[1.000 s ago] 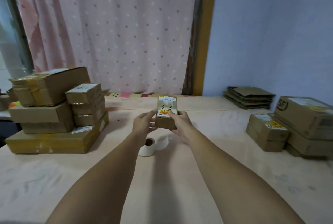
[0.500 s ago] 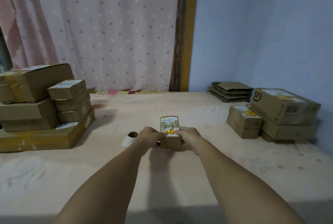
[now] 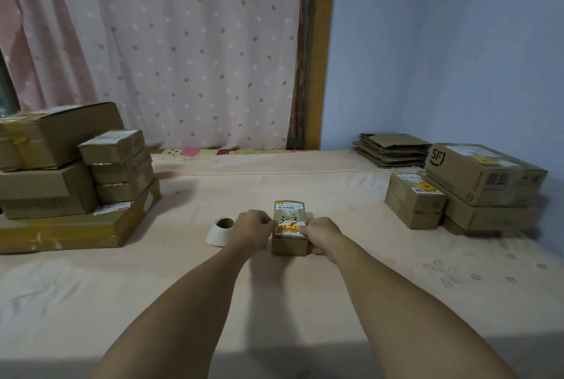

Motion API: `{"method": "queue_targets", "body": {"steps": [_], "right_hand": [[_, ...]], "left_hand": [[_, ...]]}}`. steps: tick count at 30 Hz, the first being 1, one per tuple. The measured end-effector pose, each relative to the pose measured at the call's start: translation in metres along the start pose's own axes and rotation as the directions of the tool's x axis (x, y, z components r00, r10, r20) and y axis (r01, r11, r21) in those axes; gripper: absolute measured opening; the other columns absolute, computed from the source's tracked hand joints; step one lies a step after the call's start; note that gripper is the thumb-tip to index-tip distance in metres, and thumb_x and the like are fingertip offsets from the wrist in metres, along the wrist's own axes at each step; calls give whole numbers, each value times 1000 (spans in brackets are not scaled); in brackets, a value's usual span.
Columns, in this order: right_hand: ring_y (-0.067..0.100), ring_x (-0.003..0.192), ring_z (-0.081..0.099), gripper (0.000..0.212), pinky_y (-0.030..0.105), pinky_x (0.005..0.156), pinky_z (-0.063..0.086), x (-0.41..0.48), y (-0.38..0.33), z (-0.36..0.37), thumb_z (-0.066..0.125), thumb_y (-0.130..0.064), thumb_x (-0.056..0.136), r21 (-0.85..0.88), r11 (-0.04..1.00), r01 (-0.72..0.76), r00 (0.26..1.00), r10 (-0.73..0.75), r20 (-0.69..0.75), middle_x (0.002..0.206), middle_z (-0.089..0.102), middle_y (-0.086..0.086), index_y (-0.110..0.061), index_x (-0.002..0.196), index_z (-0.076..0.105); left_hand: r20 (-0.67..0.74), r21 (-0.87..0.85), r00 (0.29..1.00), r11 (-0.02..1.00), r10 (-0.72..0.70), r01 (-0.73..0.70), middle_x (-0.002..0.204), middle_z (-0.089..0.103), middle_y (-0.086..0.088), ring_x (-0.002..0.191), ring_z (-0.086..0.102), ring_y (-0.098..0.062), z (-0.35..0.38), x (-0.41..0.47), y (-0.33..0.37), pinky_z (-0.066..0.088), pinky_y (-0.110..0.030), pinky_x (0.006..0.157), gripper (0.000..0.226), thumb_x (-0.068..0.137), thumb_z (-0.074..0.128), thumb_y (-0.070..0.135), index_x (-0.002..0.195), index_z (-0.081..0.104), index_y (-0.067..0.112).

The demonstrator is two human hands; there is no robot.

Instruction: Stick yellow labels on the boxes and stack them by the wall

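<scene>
The small box (image 3: 290, 232) stands on the pink cloth (image 3: 305, 302), just to the right of the label roll (image 3: 222, 231) and almost touching it through the hand between them. The left hand (image 3: 253, 229) is curled against the box's left side, on the roll's side. The right hand (image 3: 320, 233) is curled round the side away from the roll, with one fingertip on the yellow label (image 3: 287, 228) at the near end of the top face. Both hands therefore grip the box.

I judge the box to be light and stiff: it is plain cardboard, narrow, and the hands enclose it easily. Its sides are matt, so they should not slip. The top carries paper (a white shipping label with handwriting, then the yellow one), and rubbing there could lift an edge. It is better to hold the two long sides, low, as the hands do now.

The stack by the wall (image 3: 485, 177) lies far to the right of the roll. The pile of boxes (image 3: 61, 183) lies to the left of the roll.
</scene>
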State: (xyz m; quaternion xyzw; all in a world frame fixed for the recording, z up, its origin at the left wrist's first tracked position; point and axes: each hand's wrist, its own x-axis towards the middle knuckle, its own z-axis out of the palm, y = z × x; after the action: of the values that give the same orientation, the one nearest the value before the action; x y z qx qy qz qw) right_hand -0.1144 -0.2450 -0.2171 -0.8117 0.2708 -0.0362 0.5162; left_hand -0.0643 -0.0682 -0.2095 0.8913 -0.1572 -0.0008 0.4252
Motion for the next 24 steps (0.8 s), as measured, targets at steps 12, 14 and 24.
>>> {"method": "queue_targets", "body": {"steps": [12,14,24], "right_hand": [[21,115,57,23,40,95,51,1,-34,25,53,-19,96,-226,931,287,911,-338,-235,125,57,-2,-23,118,62],[20,117,54,21,41,97,49,-1,-40,35,53,-18,97,-267,901,342,894,-399,-204,125,57,-4,-23,115,63],[19,122,51,29,31,95,41,-7,-51,69,56,-21,95,-451,723,523,823,-567,44,126,62,-6,-21,123,64]], "left_hand": [[28,683,960,696,280,-223,113,62,7,107,55,-19,-71,-1,-68,41,-28,77,40,87,64,45,124,67,31],[58,699,966,681,251,-218,117,59,8,111,52,-18,-73,-2,-72,38,-29,75,46,90,61,50,134,61,37],[-39,370,988,921,148,-124,78,62,2,86,60,-25,-72,7,-70,47,-33,67,9,89,66,24,85,71,18]]}}
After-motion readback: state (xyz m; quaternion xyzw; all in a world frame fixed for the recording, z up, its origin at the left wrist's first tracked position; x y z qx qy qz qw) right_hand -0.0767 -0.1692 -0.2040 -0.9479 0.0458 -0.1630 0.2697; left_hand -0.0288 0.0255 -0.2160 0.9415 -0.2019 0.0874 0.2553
